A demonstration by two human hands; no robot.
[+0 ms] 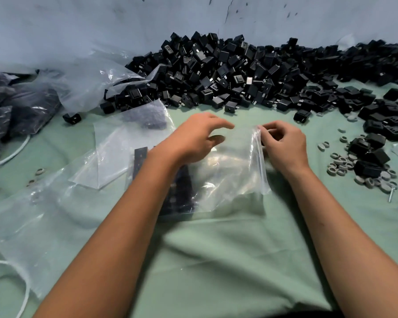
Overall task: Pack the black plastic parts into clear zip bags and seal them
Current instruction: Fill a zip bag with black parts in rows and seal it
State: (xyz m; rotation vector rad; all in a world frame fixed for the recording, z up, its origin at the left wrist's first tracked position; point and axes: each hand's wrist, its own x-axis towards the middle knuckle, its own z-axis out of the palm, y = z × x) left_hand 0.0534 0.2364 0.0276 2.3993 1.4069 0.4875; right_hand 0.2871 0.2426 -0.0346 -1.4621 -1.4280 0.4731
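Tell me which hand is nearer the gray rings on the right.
Right. The right hand pinches the zip bag edge just left of the gray rings; the left hand hovers over the bag, farther left.

Two hands [193, 136], hundreds of black plastic parts [228, 70], perhaps three loose clear zip bags [230, 171], dozens of grey rings [341, 161], one screw [391, 194]

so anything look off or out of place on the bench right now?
One stray: a metal screw lies on the green cloth at the right edge, beside the grey rings, and it is neither part nor bag. A lone black part also sits apart from the main pile, near the big bag.
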